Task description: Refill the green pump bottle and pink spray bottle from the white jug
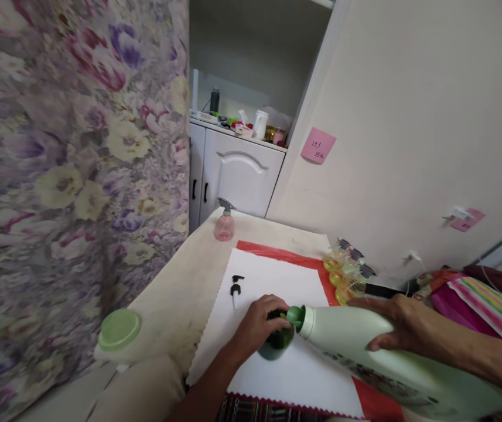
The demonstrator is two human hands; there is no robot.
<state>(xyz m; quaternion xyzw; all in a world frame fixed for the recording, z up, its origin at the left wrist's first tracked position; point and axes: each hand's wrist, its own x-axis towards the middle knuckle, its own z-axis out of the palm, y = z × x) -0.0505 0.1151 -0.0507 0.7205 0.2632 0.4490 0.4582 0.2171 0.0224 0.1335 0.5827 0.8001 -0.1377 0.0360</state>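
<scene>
A large pale green bottle (pixel 365 351) lies tilted over a white sheet (pixel 272 281), its green neck pointing left. My right hand (pixel 398 325) is wrapped over the bottle's upper body. My left hand (pixel 257 325) is closed around a small dark green container (pixel 275 346) held right under the bottle's neck. A black pump head (pixel 235 287) lies on the white sheet just beyond my left hand.
A pink spray bottle (pixel 224 221) stands at the table's far edge. Three yellow spray bottles (pixel 346 274) lie by the wall. A green-lidded jar (pixel 118 334) sits at the left table edge. A floral curtain (pixel 66 164) hangs left; a white cabinet (pixel 233 170) stands behind.
</scene>
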